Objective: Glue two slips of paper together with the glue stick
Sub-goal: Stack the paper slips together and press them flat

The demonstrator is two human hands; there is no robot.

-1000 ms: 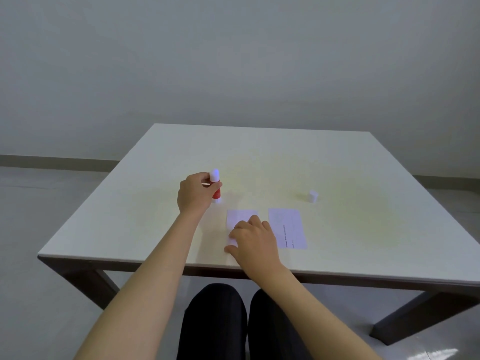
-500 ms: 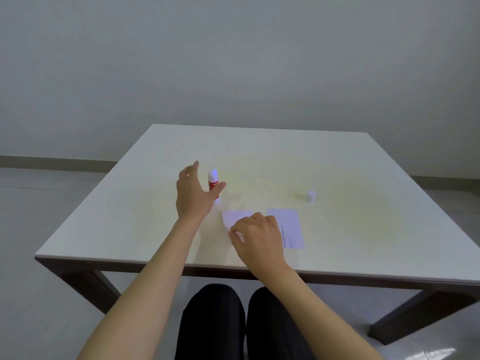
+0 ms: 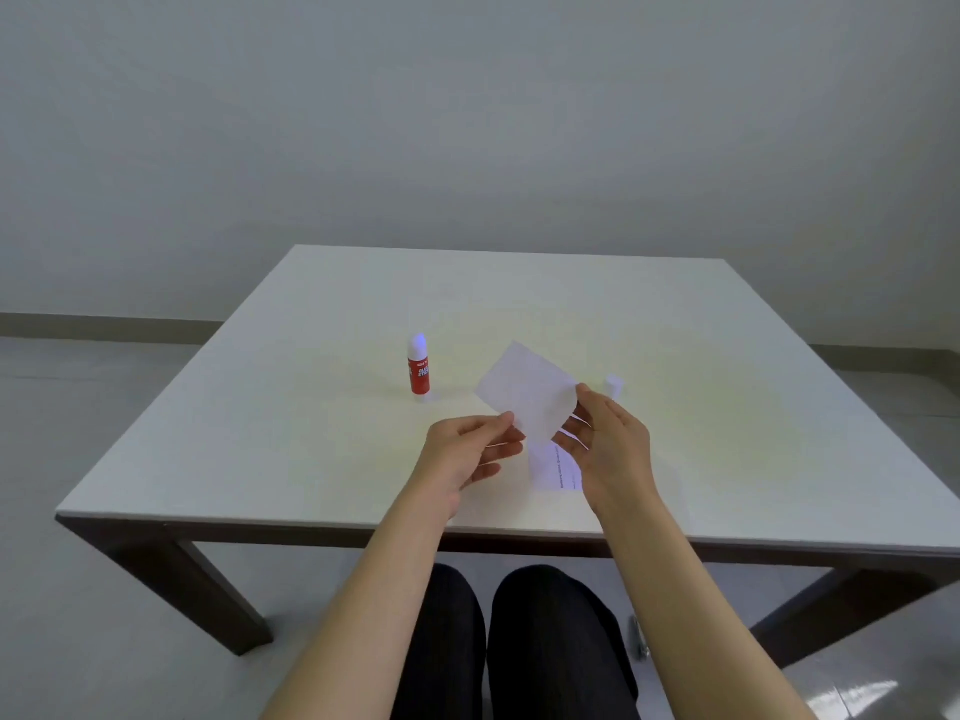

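A white paper slip (image 3: pixel 527 391) is lifted off the table and tilted, pinched at its lower left corner by my left hand (image 3: pixel 470 452) and at its right edge by my right hand (image 3: pixel 608 449). Under the hands a second slip (image 3: pixel 553 467) with a line of small print lies flat on the table, partly hidden. The red glue stick (image 3: pixel 418 367) stands upright with its white glue tip exposed, left of the lifted slip and apart from both hands. Its small white cap (image 3: pixel 614 384) sits on the table just beyond my right hand.
The white table (image 3: pixel 260 433) has dark legs and its near edge runs just below my wrists. My knees in dark trousers show under it. A grey wall rises behind the table's far edge.
My left hand let go of the glue stick, left it standing, and moved right. Both hands now hold the left slip, raised off the table.
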